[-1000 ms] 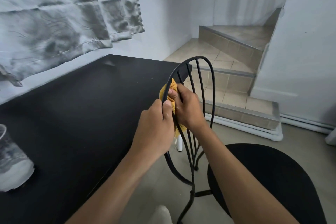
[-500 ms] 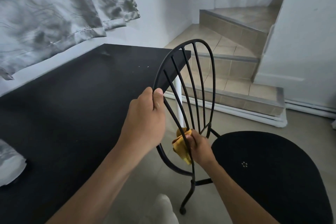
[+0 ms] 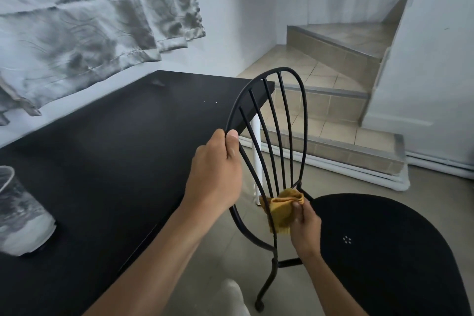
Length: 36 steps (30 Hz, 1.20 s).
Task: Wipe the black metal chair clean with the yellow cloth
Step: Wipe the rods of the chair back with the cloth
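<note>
Chair [image 3: 379, 264] of black metal, at the near right of the scene, with its round seat to the right and its hooped backrest [image 3: 306, 120] turned toward the table. At the far left edge a clear plastic cup [image 3: 19, 213] stood on the black table [image 3: 115, 151], below a pale creased curtain [image 3: 89, 20] that hung on the far wall. Right of these, the left hand [image 3: 216, 177] gripped the left side of the backrest hoop, fingers and thumb curled round the bar. A white table leg [image 3: 256, 151] was visible through the spokes. Low in the backrest, where the spokes drew together, the yellow cloth [image 3: 280, 213] lay folded against the bars, with one spoke crossing in front of it. The right hand [image 3: 306, 228] pinched the cloth between thumb and fingers, just left of the seat's edge. A white-socked foot [image 3: 232, 297] appeared at the near edge, between the two forearms. Beyond the chair, toward the far right, tiled steps [image 3: 333, 100] rose beside a white wall [image 3: 436, 72].
</note>
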### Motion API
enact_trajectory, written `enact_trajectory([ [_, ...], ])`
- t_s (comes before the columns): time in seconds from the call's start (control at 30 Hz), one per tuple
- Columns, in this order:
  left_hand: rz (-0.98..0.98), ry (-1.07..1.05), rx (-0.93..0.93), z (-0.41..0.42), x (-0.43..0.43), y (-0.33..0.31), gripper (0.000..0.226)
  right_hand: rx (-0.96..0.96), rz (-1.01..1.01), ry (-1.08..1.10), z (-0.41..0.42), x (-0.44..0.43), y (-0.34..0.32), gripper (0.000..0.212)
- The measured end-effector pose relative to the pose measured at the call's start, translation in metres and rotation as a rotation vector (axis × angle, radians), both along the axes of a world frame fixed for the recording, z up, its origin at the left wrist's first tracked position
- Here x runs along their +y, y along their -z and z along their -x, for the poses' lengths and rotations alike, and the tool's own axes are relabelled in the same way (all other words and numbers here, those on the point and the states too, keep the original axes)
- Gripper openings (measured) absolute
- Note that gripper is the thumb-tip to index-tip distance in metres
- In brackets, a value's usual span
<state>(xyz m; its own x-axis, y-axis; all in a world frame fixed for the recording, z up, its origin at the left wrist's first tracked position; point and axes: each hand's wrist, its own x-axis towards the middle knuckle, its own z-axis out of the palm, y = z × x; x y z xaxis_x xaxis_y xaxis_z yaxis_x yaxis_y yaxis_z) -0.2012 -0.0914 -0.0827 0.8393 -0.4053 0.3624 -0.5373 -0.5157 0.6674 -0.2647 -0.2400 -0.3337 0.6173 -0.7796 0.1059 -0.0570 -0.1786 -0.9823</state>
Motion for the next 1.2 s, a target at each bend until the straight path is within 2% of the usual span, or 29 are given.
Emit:
enact_trajectory([
  [0.17, -0.017, -0.052, -0.061, 0.003, 0.0, 0.002, 0.04, -0.368, 0.032, -0.04, 0.005, 0.002, -0.093, 0.025],
  [0.33, -0.091, -0.062, -0.084, 0.008, 0.005, 0.006, 0.032, -0.506, 0.106, -0.101, -0.008, 0.015, -0.158, 0.025],
  [0.57, 0.017, 0.016, 0.0, 0.007, 0.008, 0.01, 0.037, -0.471, 0.149, -0.226, -0.046, 0.055, -0.186, 0.022],
  [0.83, 0.017, -0.043, -0.099, 0.007, 0.008, 0.012, 0.042, -0.372, 0.356, -0.418, -0.051, 0.048, -0.187, 0.017],
  [0.97, 0.045, -0.015, -0.096, 0.009, 0.009, 0.013, 0.04, -0.304, 0.505, -0.414, -0.055, 0.043, -0.185, 0.026],
  [1.1, 0.079, -0.011, -0.075, 0.013, 0.009, 0.016, 0.043, -0.263, 0.499, -0.462, -0.046, 0.033, -0.147, 0.022],
  [1.2, 0.131, 0.0, -0.08, 0.016, 0.007, 0.018, 0.044, -0.154, 0.379, -0.456, -0.028, 0.028, -0.093, 0.038],
])
